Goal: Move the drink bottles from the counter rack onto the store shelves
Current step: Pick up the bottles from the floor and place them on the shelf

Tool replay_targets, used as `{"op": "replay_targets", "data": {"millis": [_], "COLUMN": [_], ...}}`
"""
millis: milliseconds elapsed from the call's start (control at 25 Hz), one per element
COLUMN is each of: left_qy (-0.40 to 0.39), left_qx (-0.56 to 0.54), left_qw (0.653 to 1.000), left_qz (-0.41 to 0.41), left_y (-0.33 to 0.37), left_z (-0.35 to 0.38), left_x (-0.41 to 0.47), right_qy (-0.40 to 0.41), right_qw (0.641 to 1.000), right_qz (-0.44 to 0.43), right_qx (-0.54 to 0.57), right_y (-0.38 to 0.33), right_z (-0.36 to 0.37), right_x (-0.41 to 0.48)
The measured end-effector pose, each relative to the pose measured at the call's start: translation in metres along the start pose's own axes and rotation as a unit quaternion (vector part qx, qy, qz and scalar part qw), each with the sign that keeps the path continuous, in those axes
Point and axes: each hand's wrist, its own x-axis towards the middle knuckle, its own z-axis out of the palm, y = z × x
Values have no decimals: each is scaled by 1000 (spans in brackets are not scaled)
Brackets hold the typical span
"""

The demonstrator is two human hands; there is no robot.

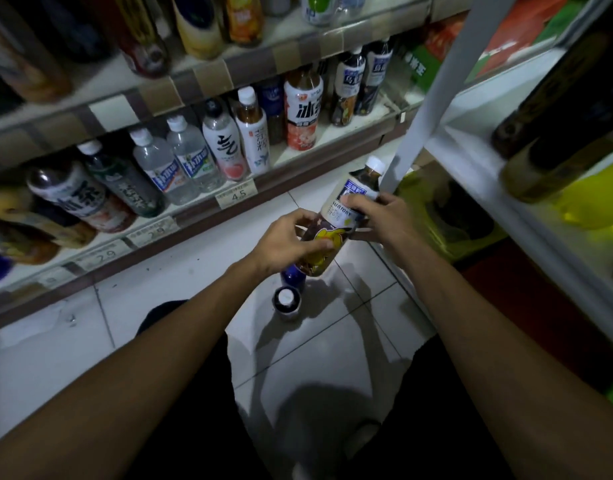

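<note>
Drink bottle [333, 220] — perhaps tea, tilted — in both hands' grip: left hand [284, 244] low, right hand [384, 216] higher.

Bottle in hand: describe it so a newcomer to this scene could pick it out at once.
Start at the lower drink shelf, drop to the white floor tiles in front. Above them the left hand and right hand grip one tilted bottle. It alone is off shelf and floor, with a white cap, dark drink and a yellow picture below its label.
</note>
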Motion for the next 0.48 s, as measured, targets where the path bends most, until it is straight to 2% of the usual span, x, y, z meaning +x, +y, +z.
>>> {"op": "replay_targets", "data": {"millis": [200, 480], "left_qy": [-16, 25], "left_qx": [5, -77], "left_qw": [999, 995], "left_qz": [-43, -64], "left_y": [123, 318], "left_z": [-50, -138], "left_x": [-64, -138], "right_qy": [-19, -92], "right_qw": [998, 995], "right_qz": [44, 17], "right_qx": [28, 30], "right_y": [-113, -290], "right_z": [-1, -6], "right_x": [-86, -184]}}
